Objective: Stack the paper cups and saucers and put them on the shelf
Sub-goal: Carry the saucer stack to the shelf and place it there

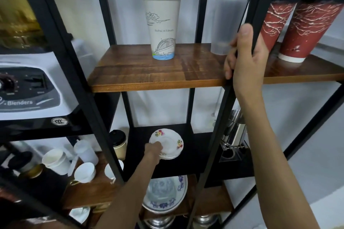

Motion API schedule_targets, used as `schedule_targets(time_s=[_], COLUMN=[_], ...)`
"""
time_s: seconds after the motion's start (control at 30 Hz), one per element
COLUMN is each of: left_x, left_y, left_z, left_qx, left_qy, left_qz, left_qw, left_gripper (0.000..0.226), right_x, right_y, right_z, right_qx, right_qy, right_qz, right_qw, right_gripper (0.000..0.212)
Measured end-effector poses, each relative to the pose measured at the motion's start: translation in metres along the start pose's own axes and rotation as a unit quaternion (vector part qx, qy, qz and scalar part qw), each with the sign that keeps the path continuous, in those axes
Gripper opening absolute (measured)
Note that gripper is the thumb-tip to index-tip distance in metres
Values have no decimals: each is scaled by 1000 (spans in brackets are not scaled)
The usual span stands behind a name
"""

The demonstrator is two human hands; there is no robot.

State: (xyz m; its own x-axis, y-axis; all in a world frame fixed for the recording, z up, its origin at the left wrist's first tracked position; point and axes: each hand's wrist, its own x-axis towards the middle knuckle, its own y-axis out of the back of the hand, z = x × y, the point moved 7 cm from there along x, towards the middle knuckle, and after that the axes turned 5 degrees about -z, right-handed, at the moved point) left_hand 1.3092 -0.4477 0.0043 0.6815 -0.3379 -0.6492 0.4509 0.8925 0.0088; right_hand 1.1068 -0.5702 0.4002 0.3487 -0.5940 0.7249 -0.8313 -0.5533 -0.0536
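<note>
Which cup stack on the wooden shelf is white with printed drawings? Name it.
The stacked paper cups at the shelf's middle, printed "Statue of Liberty"; the two cups on the right are red.

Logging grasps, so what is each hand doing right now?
Left hand: closed on the rim of the saucer stack on the black shelf.
Right hand: fingers wrapped around the black shelf post.
</note>
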Motion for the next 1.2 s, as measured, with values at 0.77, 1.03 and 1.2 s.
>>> schedule_targets(time_s=[0.77,1.03,1.2], left_x=[1,7,14], left_y=[19,24,24], left_z=[-1,-12,-6], left_qx=[127,9,17], left_qy=[-12,4,-6], left_qz=[26,-32,-29], left_qw=[992,999,999], left_gripper=[57,43,38], right_x=[0,1,1], right_y=[1,2,2], right_z=[1,3,2], right_qx=[-5,-12,-18], right_qy=[-5,1,1], right_qz=[2,12,14], right_qw=[1000,1000,1000], right_gripper=[38,39,35])
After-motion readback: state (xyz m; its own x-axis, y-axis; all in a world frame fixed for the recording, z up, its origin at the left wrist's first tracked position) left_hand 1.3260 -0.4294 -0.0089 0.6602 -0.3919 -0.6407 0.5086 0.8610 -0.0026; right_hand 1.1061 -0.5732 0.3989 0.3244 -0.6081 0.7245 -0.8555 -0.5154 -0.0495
